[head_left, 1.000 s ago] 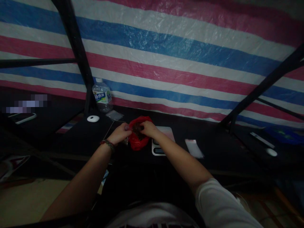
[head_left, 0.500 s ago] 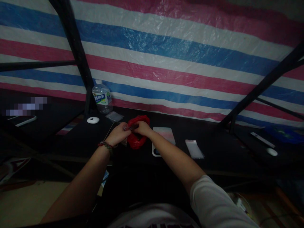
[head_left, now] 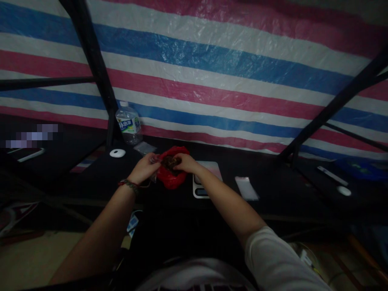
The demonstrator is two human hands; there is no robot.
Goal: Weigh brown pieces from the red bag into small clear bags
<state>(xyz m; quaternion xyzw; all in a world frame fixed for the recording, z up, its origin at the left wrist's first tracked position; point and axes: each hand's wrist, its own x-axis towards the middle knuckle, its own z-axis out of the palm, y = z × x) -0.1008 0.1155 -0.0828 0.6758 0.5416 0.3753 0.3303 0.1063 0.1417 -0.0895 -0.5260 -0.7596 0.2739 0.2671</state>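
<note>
A red plastic bag (head_left: pixel 172 180) stands with its mouth open on the black table, showing dark brown contents (head_left: pixel 170 162) too blurred to name. My left hand (head_left: pixel 145 166), with a bracelet at the wrist, is closed on a small clear plastic bag (head_left: pixel 154 174) at the red bag's left rim. Over the right side of the opening, my right hand (head_left: pixel 185 163) has its fingers bent down into the brown contents; their tips are partly hidden. Just right of the red bag lies a white digital scale (head_left: pixel 214 169), partly covered by my right forearm.
A clear plastic bottle (head_left: pixel 129 124) stands at the back left, near a flat clear packet (head_left: pixel 145 148) and a white oval object (head_left: pixel 117 153). A stack of clear bags (head_left: pixel 246 188) lies right of the scale. Black frame bars and a striped sheet (head_left: pixel 212 89) close off the back.
My hands have parted: the right fingers have gone from beside the left hand down into the red bag. The left hand has shifted left with the clear bag, uncovering the brown contents.
</note>
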